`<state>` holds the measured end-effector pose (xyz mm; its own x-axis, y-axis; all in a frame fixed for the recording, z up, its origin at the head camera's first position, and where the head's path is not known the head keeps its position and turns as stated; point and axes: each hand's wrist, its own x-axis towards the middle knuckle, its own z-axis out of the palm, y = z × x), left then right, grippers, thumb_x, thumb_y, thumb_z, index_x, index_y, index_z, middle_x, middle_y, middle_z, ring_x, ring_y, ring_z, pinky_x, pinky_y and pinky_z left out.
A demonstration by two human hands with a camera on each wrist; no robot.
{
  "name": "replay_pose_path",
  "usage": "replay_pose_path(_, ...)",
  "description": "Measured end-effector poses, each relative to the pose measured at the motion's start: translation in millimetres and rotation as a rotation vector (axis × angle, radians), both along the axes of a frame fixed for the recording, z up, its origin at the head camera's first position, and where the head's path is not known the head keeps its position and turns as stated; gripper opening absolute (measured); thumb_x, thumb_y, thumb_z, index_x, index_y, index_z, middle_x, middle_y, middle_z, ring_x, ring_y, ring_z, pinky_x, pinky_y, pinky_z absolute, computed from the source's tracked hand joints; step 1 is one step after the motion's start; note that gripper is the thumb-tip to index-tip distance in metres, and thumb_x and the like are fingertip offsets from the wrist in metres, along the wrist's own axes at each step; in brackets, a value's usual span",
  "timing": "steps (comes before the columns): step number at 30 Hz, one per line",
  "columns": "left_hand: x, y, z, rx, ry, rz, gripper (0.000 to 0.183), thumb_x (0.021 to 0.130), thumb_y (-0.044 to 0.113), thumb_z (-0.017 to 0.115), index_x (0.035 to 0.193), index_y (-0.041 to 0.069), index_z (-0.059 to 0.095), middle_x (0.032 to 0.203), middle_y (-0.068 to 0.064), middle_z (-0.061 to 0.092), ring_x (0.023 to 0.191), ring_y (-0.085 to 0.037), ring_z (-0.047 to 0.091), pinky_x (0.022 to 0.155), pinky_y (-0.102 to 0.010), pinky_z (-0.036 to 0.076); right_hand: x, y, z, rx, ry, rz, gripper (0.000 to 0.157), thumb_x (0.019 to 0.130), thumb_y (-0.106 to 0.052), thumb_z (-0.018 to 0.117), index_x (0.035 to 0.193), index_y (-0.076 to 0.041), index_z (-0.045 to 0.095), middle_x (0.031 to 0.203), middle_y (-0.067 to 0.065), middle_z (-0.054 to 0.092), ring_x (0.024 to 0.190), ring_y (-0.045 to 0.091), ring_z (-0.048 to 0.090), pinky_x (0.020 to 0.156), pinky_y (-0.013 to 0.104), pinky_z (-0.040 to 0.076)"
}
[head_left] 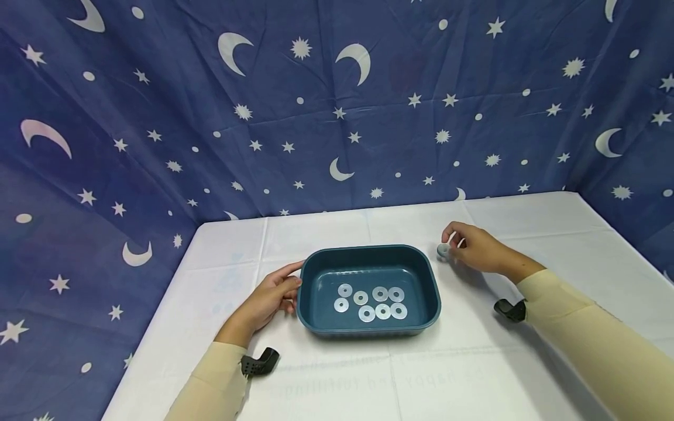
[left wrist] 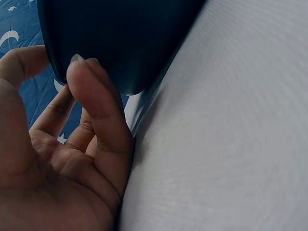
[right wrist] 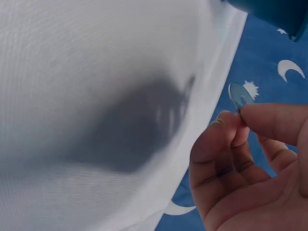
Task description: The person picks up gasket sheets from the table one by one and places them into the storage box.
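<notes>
A dark teal rectangular tub [head_left: 368, 334] stands on the white cloth, with several flat metal washers [head_left: 382, 311] lying on its floor. My left hand [head_left: 268, 298] is outside the tub's left end, its fingers touching the rim and wall. In the left wrist view those fingers [left wrist: 98, 96] are loosely bent against the dark wall, the thumb and one finger being apart. To the right of the tub, my right hand [head_left: 474, 248] pinches a washer [right wrist: 237, 94] between thumb and fingertips, raised off the cloth. Its flat ring shows tilted in the right wrist view.
A white cloth [head_left: 337, 386] with faint print and fold lines covers the table. Behind it and at both sides hangs a blue curtain [head_left: 295, 128] with moons and stars. A black wrist device [head_left: 260, 362] is on the left sleeve, another [head_left: 509, 310] on the right.
</notes>
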<state>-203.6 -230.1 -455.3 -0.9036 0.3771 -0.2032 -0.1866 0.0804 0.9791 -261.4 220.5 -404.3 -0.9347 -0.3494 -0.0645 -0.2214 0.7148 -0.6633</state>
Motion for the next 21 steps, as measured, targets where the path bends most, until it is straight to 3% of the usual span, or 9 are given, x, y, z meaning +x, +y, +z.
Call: replay_pose_path(21, -0.5, -1, 0.2, 0.003, 0.004, -0.009, 0.057, 0.102, 0.022, 0.055, 0.155, 0.013, 0.036, 0.077, 0.004, 0.059, 0.058, -0.008, 0.058, 0.052, -0.018, 0.05, 34.6, -34, 31.0, -0.207, 0.11, -0.023, 0.016, 0.094, 0.003, 0.058, 0.109, -0.004, 0.056, 0.085, 0.012, 0.055, 0.072, 0.017, 0.053, 0.058, 0.025, 0.047)
